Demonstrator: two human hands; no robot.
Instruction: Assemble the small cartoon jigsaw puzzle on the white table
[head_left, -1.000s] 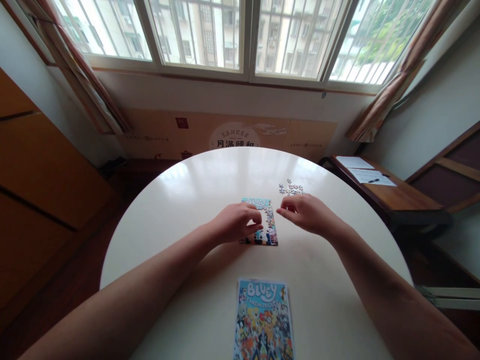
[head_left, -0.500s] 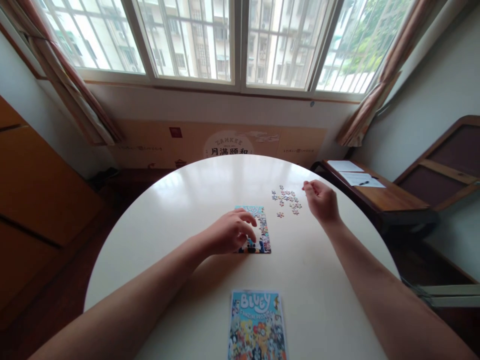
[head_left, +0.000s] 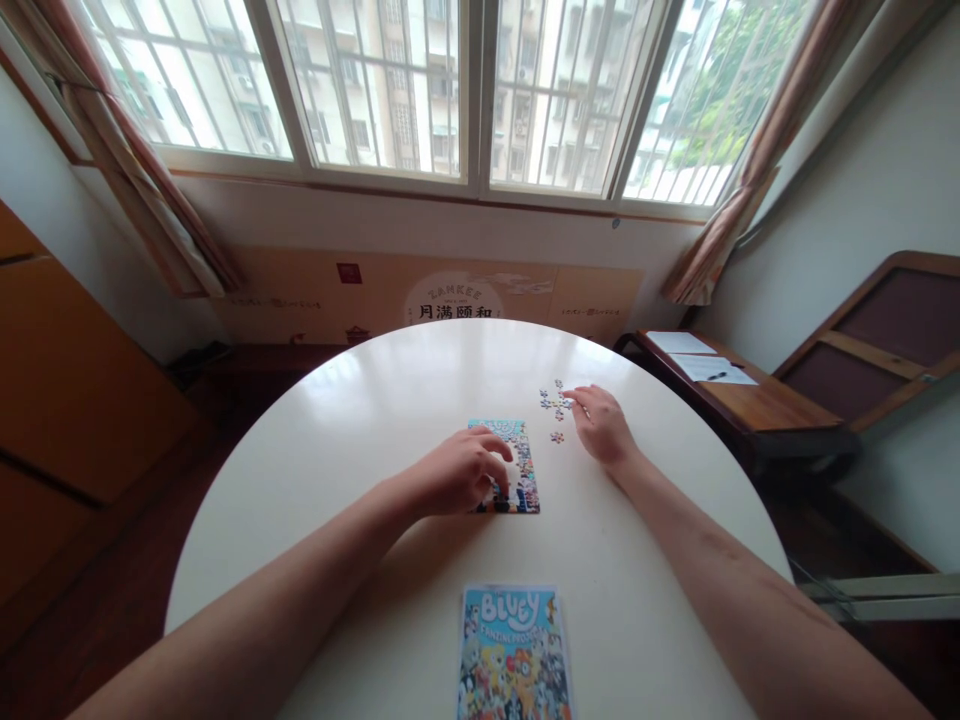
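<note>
A partly assembled jigsaw puzzle (head_left: 529, 488) lies on the white round table, with a pale gap in its middle. My left hand (head_left: 459, 472) rests over its left side, fingers curved and apart, with nothing visible in them; the part beneath is hidden. To the puzzle's upper right is a scatter of loose puzzle pieces (head_left: 557, 437). My right hand (head_left: 601, 422) is over the right part of that scatter, fingers stretched towards the pieces and covering some of them. A Bluey picture card (head_left: 514, 645) lies closer to me, its lower edge cut off by the frame.
The round white table (head_left: 315, 520) fills the middle of the view. Beyond its right edge stands a wooden side table (head_left: 780, 395) with papers (head_left: 709, 368) and a pen, beside a wooden chair (head_left: 877, 340). A printed cardboard panel (head_left: 300, 290) runs below the window.
My right hand has moved left from beside the loose pieces to over them, its closed fingers now stretched out. My left hand stays over the puzzle. The view has tilted slightly.
</note>
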